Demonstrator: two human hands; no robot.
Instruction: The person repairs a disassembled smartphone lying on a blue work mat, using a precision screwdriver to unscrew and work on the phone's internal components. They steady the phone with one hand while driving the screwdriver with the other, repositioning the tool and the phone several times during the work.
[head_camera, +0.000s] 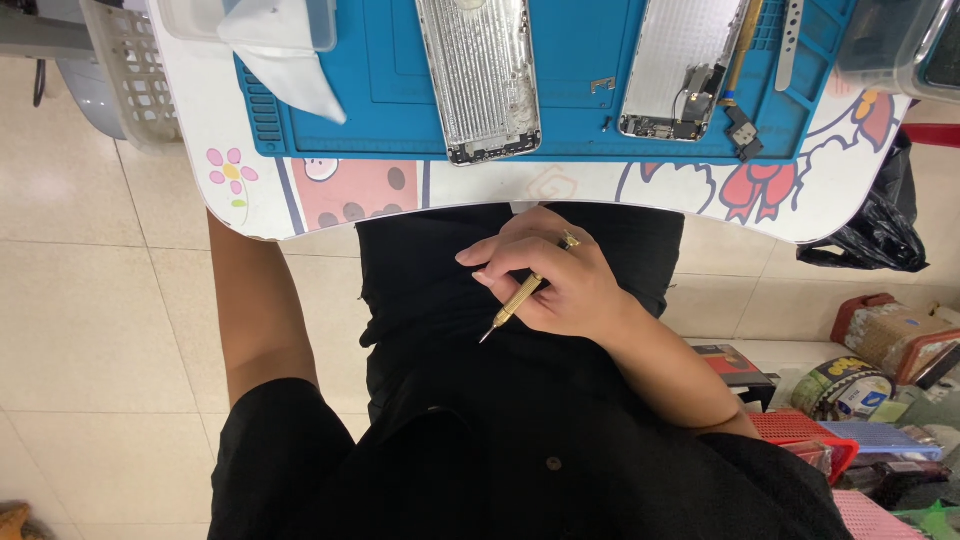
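My right hand (555, 280) rests over my lap below the table's near edge, closed around a small gold screwdriver (515, 305) whose tip points down and left. My left arm runs up along the left side and goes under the table; the left hand is hidden. On the blue work mat (400, 110) lie two opened phone housings: a silver one (480, 75) in the middle and another (685, 70) to the right with loose parts at its lower end.
A white table (260, 190) with cartoon pictures carries the mat. A clear box with white tissue (280, 50) stands at the left, a white basket (125, 70) beside it. Tape rolls, boxes and red trays (860, 400) crowd the floor at right, by a black bag (880, 225).
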